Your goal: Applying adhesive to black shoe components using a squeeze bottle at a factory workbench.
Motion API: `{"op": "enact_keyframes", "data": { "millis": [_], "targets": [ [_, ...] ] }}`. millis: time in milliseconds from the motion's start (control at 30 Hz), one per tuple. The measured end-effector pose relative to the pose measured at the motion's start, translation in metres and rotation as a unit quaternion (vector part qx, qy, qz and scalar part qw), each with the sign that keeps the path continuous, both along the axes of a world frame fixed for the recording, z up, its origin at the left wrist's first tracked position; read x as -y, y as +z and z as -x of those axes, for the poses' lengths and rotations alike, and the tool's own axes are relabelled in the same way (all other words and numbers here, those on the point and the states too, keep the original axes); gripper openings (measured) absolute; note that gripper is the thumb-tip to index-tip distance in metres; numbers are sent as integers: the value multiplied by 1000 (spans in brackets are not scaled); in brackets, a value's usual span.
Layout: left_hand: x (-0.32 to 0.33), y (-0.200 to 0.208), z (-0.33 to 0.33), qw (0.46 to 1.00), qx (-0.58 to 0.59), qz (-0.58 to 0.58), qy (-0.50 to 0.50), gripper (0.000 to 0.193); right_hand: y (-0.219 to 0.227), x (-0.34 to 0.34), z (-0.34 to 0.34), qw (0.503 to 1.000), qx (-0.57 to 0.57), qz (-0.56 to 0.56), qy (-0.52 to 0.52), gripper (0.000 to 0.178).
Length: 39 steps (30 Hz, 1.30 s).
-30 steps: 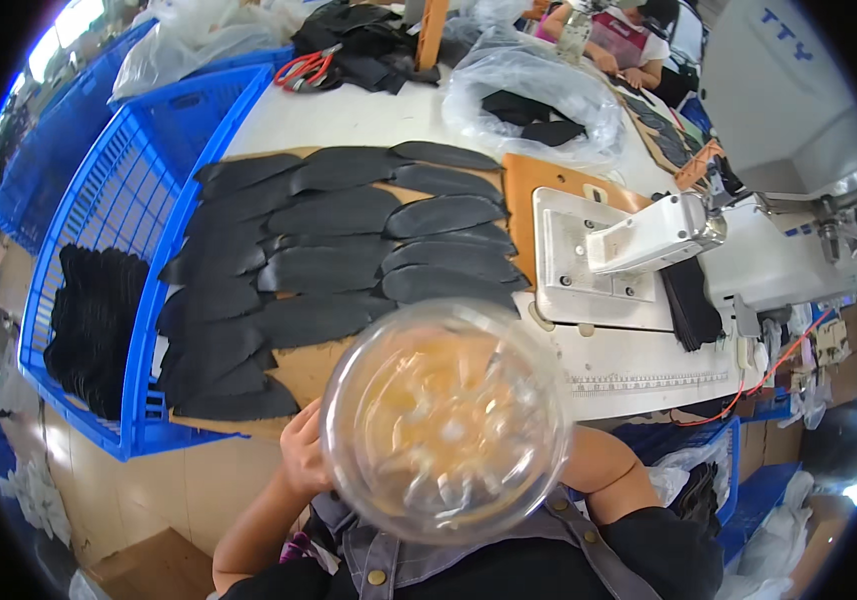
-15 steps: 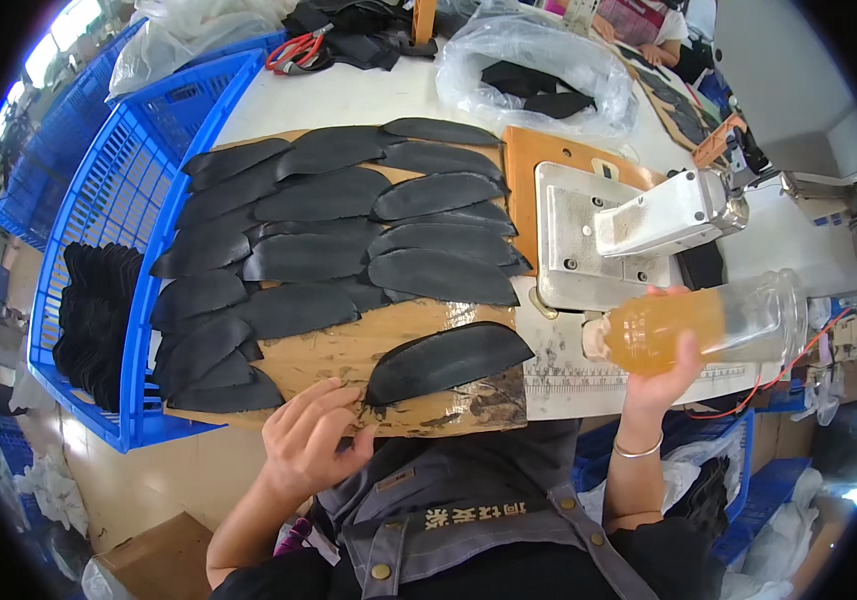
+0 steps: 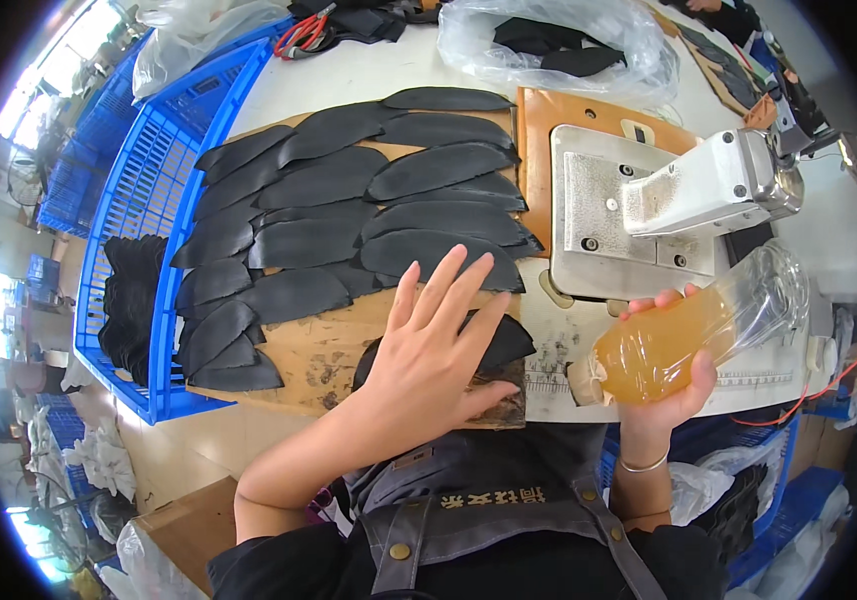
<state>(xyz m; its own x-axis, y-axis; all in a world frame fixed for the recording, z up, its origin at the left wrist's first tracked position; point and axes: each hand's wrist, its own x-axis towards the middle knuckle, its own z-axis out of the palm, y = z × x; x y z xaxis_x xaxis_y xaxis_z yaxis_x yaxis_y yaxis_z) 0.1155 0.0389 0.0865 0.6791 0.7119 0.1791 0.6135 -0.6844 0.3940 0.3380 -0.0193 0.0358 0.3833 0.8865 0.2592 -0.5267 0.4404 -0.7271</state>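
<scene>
My left hand (image 3: 429, 345), fingers spread, over brown board (image 3: 299, 350) bearing black pieces (image 3: 314, 183); right hand (image 3: 684, 388) grips 1 bottle (image 3: 659, 345) near metal machine (image 3: 699, 185) on white table (image 3: 379, 70), blue crate (image 3: 162, 375) at left.

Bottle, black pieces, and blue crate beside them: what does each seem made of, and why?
Bottle: clear, glossy plastic, probably; see-through with bright highlights, though glass is possible.
Black pieces: perhaps leather or imitation, with a soft sheen.
Crate: likely moulded plastic, even blue with a regular lattice.
</scene>
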Motion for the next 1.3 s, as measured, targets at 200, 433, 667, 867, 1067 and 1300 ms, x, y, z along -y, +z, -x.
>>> {"op": "enact_keyframes", "data": {
  "millis": [200, 433, 667, 867, 1067, 1300],
  "targets": [
    [-6, -4, -7, 1000, -15, 7, 0, 43, 0, 3, -8, 998, -61, 31, 13, 59],
    [-13, -4, -3, 1000, 25, 16, 10, 30, 0, 2, -9, 997, -54, 38, 26, 59],
    [-10, -5, 25, 973, 203, 58, 92, 18, -6, 4, -11, 995, -61, 17, 74, 57],
    [2, 16, 97, 815, 494, 201, 228, 14, -5, 8, -17, 996, -60, 32, 65, 57],
    [25, 54, 180, 811, 502, -53, 295, 33, -8, 7, -15, 991, -86, 32, 95, 53],
    [24, 26, 178, 919, -85, -222, 315, 15, -8, 5, -19, 993, -77, 73, 46, 54]
  ]
}}
